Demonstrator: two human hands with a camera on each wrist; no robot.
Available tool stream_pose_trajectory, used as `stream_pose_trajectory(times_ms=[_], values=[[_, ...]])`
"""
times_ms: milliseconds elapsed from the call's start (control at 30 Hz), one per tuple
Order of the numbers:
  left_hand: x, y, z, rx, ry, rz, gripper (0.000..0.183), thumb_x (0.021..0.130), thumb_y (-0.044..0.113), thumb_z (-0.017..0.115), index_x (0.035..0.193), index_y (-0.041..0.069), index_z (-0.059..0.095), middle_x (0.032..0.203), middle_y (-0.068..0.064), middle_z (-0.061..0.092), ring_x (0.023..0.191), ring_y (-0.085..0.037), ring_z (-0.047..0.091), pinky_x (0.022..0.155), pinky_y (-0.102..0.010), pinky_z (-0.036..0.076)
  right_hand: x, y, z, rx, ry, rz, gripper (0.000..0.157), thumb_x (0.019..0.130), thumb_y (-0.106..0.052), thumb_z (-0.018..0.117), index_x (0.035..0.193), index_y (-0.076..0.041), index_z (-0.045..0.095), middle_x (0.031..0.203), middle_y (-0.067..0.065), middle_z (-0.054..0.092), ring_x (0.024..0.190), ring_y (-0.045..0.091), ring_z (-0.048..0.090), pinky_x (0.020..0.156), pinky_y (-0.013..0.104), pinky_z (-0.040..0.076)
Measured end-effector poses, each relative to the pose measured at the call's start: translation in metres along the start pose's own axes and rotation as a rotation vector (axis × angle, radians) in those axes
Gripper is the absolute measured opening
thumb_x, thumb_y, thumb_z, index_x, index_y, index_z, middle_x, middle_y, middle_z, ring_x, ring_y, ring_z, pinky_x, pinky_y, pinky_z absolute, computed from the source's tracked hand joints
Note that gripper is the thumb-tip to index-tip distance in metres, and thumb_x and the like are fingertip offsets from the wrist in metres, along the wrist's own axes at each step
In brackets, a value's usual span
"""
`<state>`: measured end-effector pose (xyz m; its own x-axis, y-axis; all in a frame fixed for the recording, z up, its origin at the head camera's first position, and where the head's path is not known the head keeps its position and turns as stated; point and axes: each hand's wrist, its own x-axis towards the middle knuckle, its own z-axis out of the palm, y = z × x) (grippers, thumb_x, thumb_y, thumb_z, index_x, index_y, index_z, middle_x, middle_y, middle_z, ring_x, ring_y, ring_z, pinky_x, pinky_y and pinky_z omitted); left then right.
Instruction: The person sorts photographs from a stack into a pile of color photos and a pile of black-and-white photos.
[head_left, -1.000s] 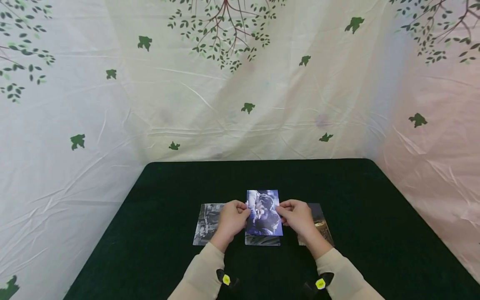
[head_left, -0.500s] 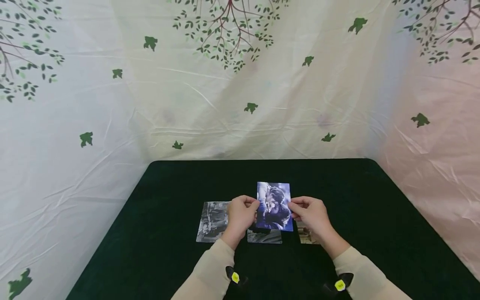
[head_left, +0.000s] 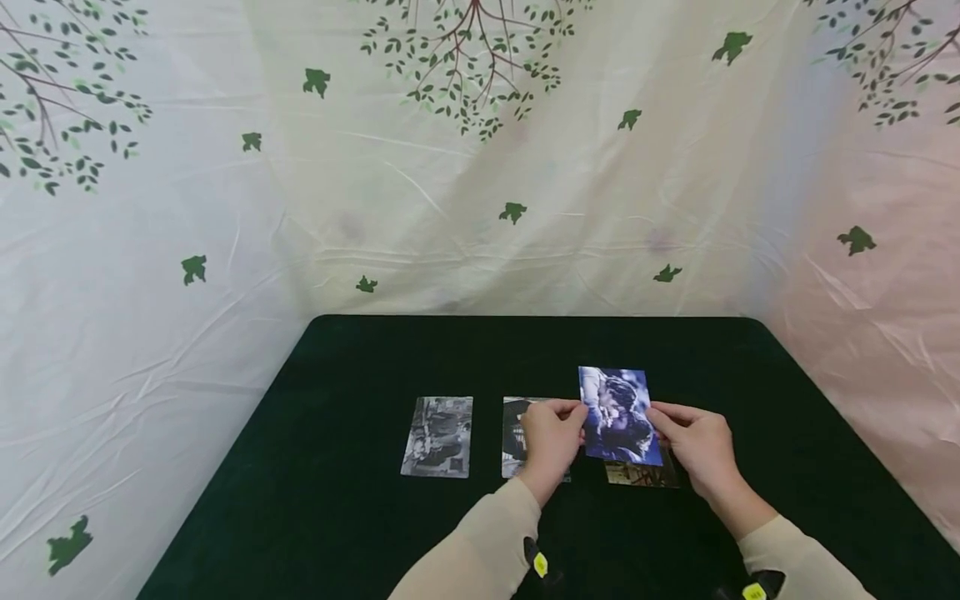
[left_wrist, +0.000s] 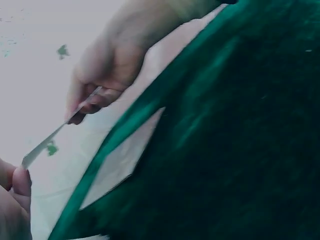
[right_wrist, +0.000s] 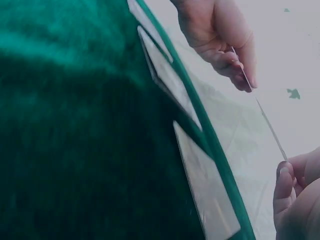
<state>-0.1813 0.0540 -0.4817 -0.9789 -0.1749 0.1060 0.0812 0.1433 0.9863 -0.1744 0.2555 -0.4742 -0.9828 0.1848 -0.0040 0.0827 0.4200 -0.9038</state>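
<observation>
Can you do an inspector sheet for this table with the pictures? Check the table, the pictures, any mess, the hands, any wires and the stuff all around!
Surface: dark green table, rounded far corners.
Job's things: blue picture held up off the table; left picture, middle picture and right picture lie apart in a row. In the head view, the left hand partly hides the middle one, and the blue one partly hides the right one.
Clutter: nothing seen.
Hands: left hand and right hand pinch opposite side edges of the blue picture.
Cables: nothing seen.
Surroundings: pale, creased cloth backdrop printed with green leaves and branches.
</observation>
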Motion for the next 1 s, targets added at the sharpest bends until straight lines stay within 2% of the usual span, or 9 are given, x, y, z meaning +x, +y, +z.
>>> stream_pose_trajectory(times_ms=[167, 300, 467, 600, 767, 900, 1000], values=[[-0.006, -0.007, 0.022, 0.039, -0.037, 0.027, 0.008, 0.087, 0.014, 0.071, 0.089, 0.008, 0.076, 0.064, 0.008, 0.061, 0.05, -0.005, 0.058, 0.047, -0.021, 0.049, 0.001, 0.013, -0.013, -0.131, 0.038, -0.005, 0.05, 0.091, -0.047, 0.061, 0.121, -0.007, 0.067, 0.12, 0.017, 0.063, 0.087, 0.018, 0.06, 0.064, 0.024, 0.052], [-0.007, -0.013, 0.03, 0.093, -0.04, 0.039, 0.007, 0.086, 0.012, 0.072, 0.086, 0.007, 0.077, 0.061, 0.009, 0.061, 0.048, -0.002, 0.057, 0.045, -0.02, 0.047, 0.001, 0.02, -0.019, -0.168, 0.012, -0.002, 0.051, 0.091, -0.048, 0.06, 0.121, -0.007, 0.067, 0.121, 0.018, 0.062, 0.089, 0.02, 0.059, 0.063, 0.026, 0.052], [-0.006, -0.017, 0.032, 0.198, -0.036, 0.05, 0.007, 0.085, 0.013, 0.072, 0.082, 0.009, 0.078, 0.058, 0.012, 0.06, 0.045, 0.001, 0.054, 0.048, -0.019, 0.046, 0.003, 0.027, -0.021, -0.169, -0.045, -0.007, 0.054, 0.091, -0.048, 0.06, 0.123, -0.006, 0.064, 0.122, 0.02, 0.06, 0.09, 0.02, 0.06, 0.066, 0.026, 0.053], [-0.004, -0.02, 0.033, 0.283, -0.043, 0.099, 0.008, 0.084, 0.012, 0.072, 0.08, 0.01, 0.078, 0.057, 0.012, 0.06, 0.051, 0.0, 0.054, 0.053, -0.019, 0.045, 0.005, 0.033, -0.021, -0.171, -0.083, -0.009, 0.053, 0.091, -0.045, 0.062, 0.125, -0.005, 0.063, 0.125, 0.02, 0.059, 0.092, 0.02, 0.062, 0.068, 0.025, 0.053], [-0.003, -0.022, 0.034, 0.432, -0.033, 0.192, 0.008, 0.081, 0.011, 0.073, 0.076, 0.011, 0.078, 0.067, 0.007, 0.068, 0.064, -0.003, 0.059, 0.061, -0.023, 0.047, 0.008, 0.037, -0.02, -0.185, -0.101, 0.003, 0.051, 0.09, -0.044, 0.065, 0.123, -0.006, 0.065, 0.124, 0.021, 0.06, 0.094, 0.021, 0.064, 0.068, 0.026, 0.054], [-0.004, -0.023, 0.035, 0.521, -0.043, 0.215, 0.009, 0.08, 0.011, 0.073, 0.072, 0.012, 0.077, 0.07, 0.004, 0.07, 0.066, -0.006, 0.061, 0.064, -0.026, 0.047, 0.008, 0.04, -0.019, -0.232, -0.109, 0.008, 0.048, 0.09, -0.044, 0.065, 0.121, -0.008, 0.067, 0.125, 0.02, 0.06, 0.102, 0.025, 0.06, 0.07, 0.029, 0.051], [-0.004, -0.024, 0.035, 0.55, -0.048, 0.222, 0.012, 0.08, 0.01, 0.072, 0.069, 0.013, 0.077, 0.068, 0.004, 0.069, 0.067, -0.009, 0.061, 0.065, -0.028, 0.046, 0.009, 0.042, -0.018, -0.258, -0.113, 0.008, 0.047, 0.09, -0.044, 0.064, 0.12, -0.009, 0.067, 0.125, 0.021, 0.06, 0.104, 0.028, 0.057, 0.07, 0.03, 0.048]])
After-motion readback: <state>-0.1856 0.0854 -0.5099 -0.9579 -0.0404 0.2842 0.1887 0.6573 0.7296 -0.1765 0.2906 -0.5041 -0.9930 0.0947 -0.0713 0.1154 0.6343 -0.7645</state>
